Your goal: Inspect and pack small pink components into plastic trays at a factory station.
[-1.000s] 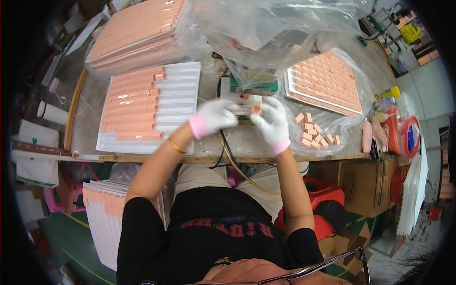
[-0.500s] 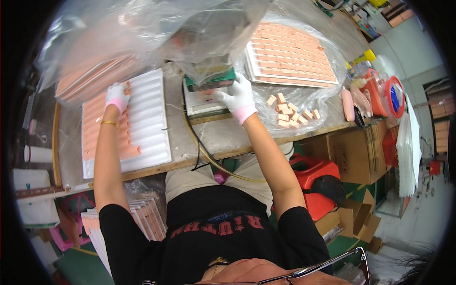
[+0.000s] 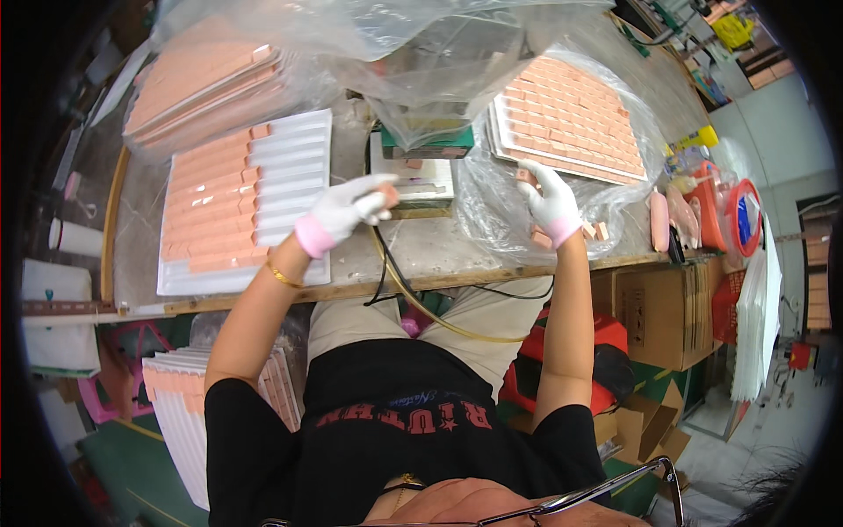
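My left hand (image 3: 347,211), in a white glove with a pink cuff, pinches a small peach block (image 3: 387,195) just left of the green-fronted machine (image 3: 428,143). Another peach block (image 3: 414,164) lies on the pale plate (image 3: 428,188) below the machine. My right hand (image 3: 553,206), gloved the same way, has a peach block (image 3: 525,176) between thumb and fingers, above the clear plastic sheet. Several loose blocks (image 3: 600,231) lie under and beside that hand, partly hidden by it. To the left, a white grooved tray (image 3: 294,167) carries rows of peach blocks (image 3: 211,202) on its left part.
Plastic film covers stacked trays (image 3: 202,83) at the back left and hangs over the machine. A block-filled tray stack (image 3: 571,119) stands back right. Cables (image 3: 386,263) cross the table's front edge. A red basket (image 3: 698,202), cardboard boxes (image 3: 659,307) and a red stool (image 3: 571,351) are rightward.
My left hand has come from the tray toward the machine with a block. My right hand has left the machine's plate and moved right, over the loose blocks, and now holds one. The view has shifted.
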`<state>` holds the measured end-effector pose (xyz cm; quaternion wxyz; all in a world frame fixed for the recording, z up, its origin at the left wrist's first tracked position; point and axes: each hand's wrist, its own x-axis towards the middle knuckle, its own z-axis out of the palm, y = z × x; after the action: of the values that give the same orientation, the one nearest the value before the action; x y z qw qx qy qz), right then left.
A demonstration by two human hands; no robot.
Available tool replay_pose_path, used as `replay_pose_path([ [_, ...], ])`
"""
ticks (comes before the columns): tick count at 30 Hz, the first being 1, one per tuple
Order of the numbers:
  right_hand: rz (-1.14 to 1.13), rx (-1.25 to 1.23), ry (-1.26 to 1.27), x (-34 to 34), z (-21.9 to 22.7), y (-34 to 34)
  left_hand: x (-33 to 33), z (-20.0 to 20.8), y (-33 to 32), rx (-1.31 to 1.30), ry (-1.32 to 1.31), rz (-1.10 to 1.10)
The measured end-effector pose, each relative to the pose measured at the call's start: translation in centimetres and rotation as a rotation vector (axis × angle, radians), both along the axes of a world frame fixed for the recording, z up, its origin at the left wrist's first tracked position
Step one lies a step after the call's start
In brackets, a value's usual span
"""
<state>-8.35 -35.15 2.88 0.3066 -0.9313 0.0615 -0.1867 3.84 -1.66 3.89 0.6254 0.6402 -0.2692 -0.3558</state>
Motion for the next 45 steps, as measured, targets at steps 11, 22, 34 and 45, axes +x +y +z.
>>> replay_pose_path([
  [11, 0.484, -0.235, -0.042, 1.7, 3.3, 10.8, -1.3, -0.4, -3.3, 0.111, 0.056, -0.046],
  [22, 0.189, 0.253, -0.173, 2.9, 0.6, 10.5, 0.1, -0.7, -3.6, 0.188, -0.5, 0.319],
  [34, 0.029, 0.346, -0.171, 9.3, -2.4, 12.2, 5.8, -6.3, -3.4, 0.052, -0.762, 0.499],
  [45, 0.071, 0.205, -0.198, 8.0, -2.1, 11.4, 6.7, -5.3, -3.1, 0.022, -0.791, 0.496],
])
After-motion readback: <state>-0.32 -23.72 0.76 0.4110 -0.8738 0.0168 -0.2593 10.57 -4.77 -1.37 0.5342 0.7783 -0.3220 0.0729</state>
